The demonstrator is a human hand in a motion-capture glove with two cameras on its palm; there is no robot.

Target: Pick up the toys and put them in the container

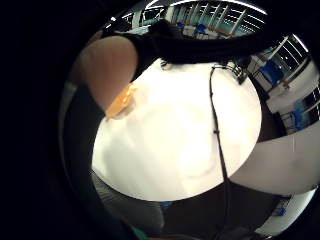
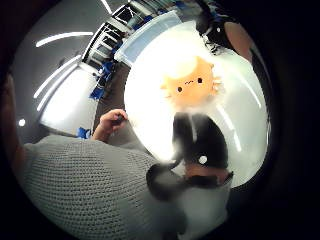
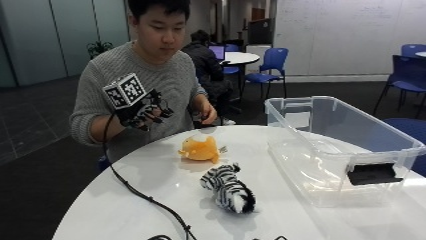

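On round white table [image 3: 133,185], both toys outside container [image 3: 346,150]; gloved right hand [image 3: 143,112] raised, fingers loosely curled, empty; risk of knocking orange toy [image 3: 198,148] or zebra [image 3: 226,191] off near edge

Two plush toys lie on one round white counter [image 3: 133,200]: one orange toy [image 3: 198,148] and one black-and-white striped zebra toy [image 3: 227,189]. One clear plastic container [image 3: 399,145] with one black latch stands toward the counter's edge. Two hands show: one gloved right hand [image 3: 143,112] and one bare hand [image 3: 205,116].
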